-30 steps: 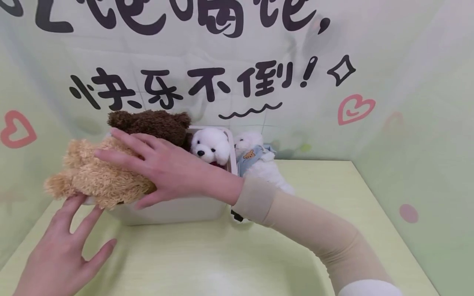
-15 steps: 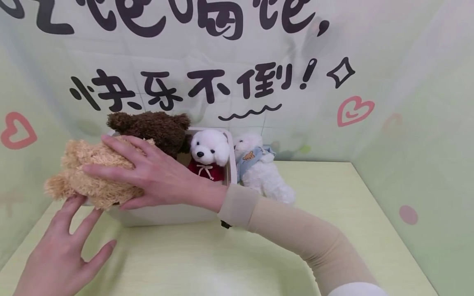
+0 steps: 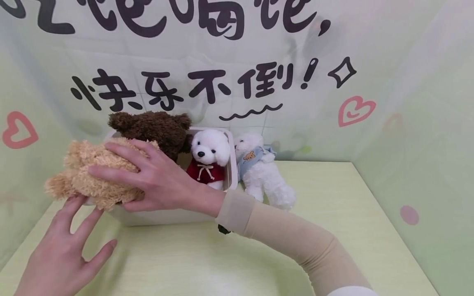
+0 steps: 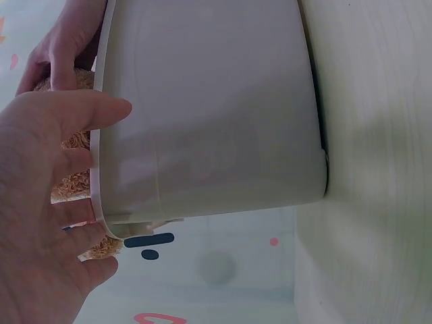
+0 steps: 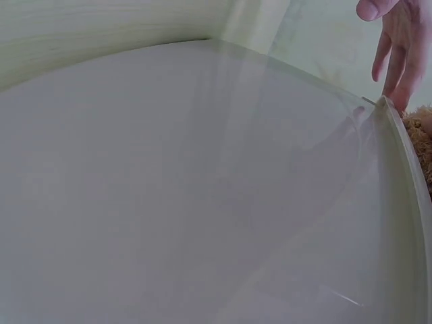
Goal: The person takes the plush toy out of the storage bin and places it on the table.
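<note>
A fluffy tan plush toy (image 3: 107, 172) lies at the left end of a white bin (image 3: 166, 216), its tufted end over the rim. My right hand (image 3: 155, 181) rests on it with long, spread fingers, the thumb toward the front wall. From the lower left, my left hand (image 3: 63, 246) touches the toy's underside with extended fingertips at the bin's corner, thumb held apart. In the left wrist view the left hand's fingers (image 4: 74, 214) reach the rim. A dark brown plush bear (image 3: 155, 129) and a white plush dog (image 3: 209, 148) in a red top sit inside the bin.
A white plush toy (image 3: 264, 176) in a blue top leans outside the bin's right side. A small black item (image 3: 224, 229) shows under the right sleeve (image 3: 289, 234). The bin stands on a pale wooden table (image 3: 333, 193) against a printed backdrop (image 3: 296, 98).
My right hand and forearm have shifted slightly left and down, uncovering the white dog's red top and more of the white toy outside. The left hand stays put.
</note>
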`<move>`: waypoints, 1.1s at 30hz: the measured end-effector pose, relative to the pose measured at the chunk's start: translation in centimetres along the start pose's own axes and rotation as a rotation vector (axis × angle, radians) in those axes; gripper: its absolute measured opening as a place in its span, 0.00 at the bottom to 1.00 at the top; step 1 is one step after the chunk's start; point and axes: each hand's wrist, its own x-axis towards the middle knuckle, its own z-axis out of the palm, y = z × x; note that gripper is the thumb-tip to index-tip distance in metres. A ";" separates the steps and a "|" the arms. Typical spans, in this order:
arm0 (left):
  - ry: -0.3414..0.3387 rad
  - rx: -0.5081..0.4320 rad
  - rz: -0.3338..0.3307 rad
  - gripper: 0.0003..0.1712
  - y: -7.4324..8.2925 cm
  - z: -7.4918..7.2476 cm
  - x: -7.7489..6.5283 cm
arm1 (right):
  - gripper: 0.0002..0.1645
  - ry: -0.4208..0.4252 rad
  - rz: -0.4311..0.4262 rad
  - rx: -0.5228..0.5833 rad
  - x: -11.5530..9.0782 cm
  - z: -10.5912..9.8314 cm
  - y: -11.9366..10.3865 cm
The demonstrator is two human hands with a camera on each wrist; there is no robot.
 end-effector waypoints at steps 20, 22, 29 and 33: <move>-0.049 0.021 -0.033 0.47 0.3 -0.4 0.1 | 0.31 0.242 -0.006 0.011 -0.3 -0.5 0.3; -0.053 0.029 -0.045 0.47 0.4 -0.4 0.0 | 0.30 0.260 -0.009 0.017 -0.4 -0.7 0.3; -0.060 0.045 -0.074 0.47 0.6 -0.4 0.0 | 0.27 0.353 0.006 0.138 -1.2 -2.3 1.4; -0.057 0.066 -0.075 0.48 0.6 -0.4 0.0 | 0.28 0.394 0.021 0.197 -1.7 -3.2 2.1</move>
